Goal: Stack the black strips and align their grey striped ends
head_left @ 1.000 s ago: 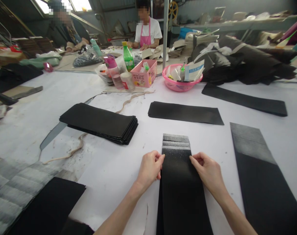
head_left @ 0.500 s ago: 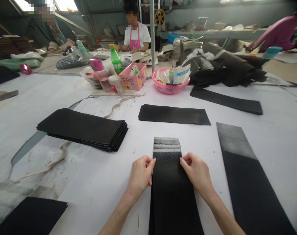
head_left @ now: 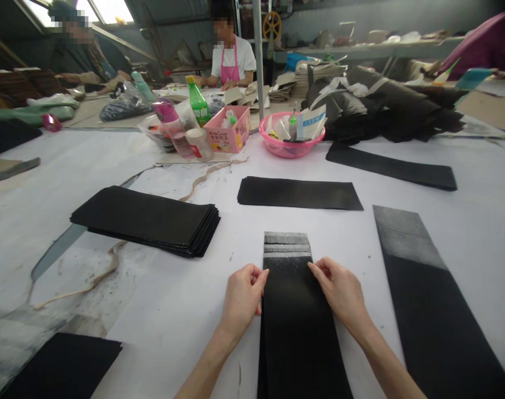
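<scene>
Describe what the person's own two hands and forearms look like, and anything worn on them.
Both are bare. The left hand and the right hand carry no gloves, and no ring, watch or bracelet shows. The left forearm and the right forearm are slim and uncovered to the bottom edge of the picture, with no sleeve or cuff in view. Fingernails look short and unpainted, as far as can be told.

Matt black sheet strips [head_left: 296, 310] (grey, rougher ends), white paper-covered table [head_left: 464, 233], glossy pink plastic basin [head_left: 291, 148]

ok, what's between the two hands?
Head view: only the top black strip, spanning from the left hand to the right hand; each pinches one of its side edges.
</scene>
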A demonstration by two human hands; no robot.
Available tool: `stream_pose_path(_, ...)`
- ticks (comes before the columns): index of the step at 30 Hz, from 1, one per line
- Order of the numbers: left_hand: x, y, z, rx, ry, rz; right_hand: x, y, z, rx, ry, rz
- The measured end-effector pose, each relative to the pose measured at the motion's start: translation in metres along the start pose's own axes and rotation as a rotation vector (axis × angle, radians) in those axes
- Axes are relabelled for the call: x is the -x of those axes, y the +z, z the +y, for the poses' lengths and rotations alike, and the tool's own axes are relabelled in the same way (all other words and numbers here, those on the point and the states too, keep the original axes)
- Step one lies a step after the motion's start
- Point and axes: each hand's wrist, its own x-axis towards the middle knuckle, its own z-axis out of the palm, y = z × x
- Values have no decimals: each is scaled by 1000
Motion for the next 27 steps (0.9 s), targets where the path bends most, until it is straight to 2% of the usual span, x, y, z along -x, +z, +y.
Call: stream_pose_path(27,-2,2,-2,19,-5,-2,-4,4,-5,127,70,20)
